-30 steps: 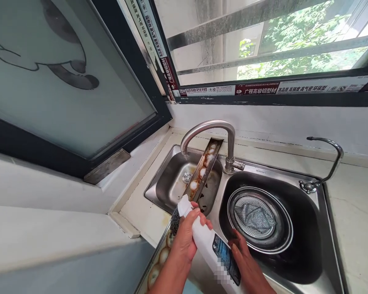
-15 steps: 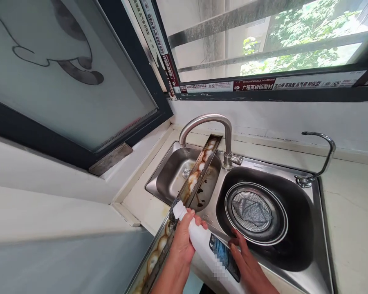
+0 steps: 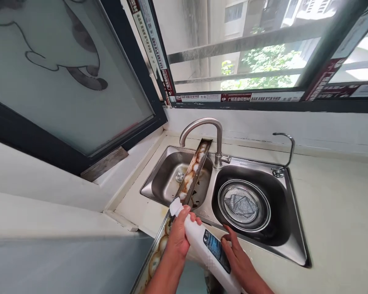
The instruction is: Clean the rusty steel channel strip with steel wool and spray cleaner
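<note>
A white plastic bottle (image 3: 198, 240) with a dark blue label lies tilted across my hands, its white cap end pointing up and left. My left hand (image 3: 179, 234) is wrapped round its neck. Beside the label, my right hand (image 3: 237, 257) holds the lower body, fingers bent against its side. Under the bottle's mouth runs a long, narrow metal trough (image 3: 188, 179) with brown stains and white foamy patches. It slants across the left sink basin and continues toward me past my left hand. Part of it is hidden by the bottle and my left arm.
The left sink basin (image 3: 159, 179) has dark bits on its floor. In the right basin (image 3: 280, 204) sit a round pan (image 3: 265, 218) and a mesh strainer (image 3: 239, 205). A tall faucet (image 3: 220, 139) and a small curved tap (image 3: 292, 151) rise behind. An opened window pane (image 3: 79, 106) juts in at left.
The view has shifted, bringing more of the window and right countertop into sight. Both hands keep their hold on the bottle, and a white blob now shows on the trough just beyond its mouth.
</note>
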`<state>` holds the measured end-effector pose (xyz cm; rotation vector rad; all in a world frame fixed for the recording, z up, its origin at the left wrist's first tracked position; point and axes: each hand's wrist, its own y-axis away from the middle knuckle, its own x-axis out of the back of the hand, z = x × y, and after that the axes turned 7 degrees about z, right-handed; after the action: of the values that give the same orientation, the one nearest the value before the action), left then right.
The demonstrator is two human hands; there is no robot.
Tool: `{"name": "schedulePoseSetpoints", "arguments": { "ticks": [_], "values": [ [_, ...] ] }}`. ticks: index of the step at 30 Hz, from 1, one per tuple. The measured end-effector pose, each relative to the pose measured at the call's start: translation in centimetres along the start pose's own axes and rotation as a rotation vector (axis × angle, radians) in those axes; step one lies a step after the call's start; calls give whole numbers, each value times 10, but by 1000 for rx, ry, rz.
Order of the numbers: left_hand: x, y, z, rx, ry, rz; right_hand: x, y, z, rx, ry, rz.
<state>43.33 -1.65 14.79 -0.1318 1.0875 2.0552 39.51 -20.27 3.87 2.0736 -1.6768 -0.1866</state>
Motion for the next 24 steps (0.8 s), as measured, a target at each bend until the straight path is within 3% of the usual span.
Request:
{"name": "schedulePoseSetpoints", "arguments": {
  "ticks": [8, 12, 15, 18, 21, 24],
  "values": [
    [-4, 51, 2, -294, -272, -244, -41, -12, 19, 151, -325, 263],
    [-22, 80, -6, -467, -543, -289, -35, -6, 7, 197, -475, 316],
    [-41, 99, -21, -575, -737, -329, -4, 8, -1, 242, -553, 373],
    [-65, 118, -49, -585, -852, -452, 45, 42, 1, 312, -657, 518],
    [-93, 147, -94, -518, -935, -644, 99, 100, 19, 358, -751, 695],
    [-113, 191, -156, -442, -1005, -899, 145, 180, 53, 376, -806, 872]
  ]
}}
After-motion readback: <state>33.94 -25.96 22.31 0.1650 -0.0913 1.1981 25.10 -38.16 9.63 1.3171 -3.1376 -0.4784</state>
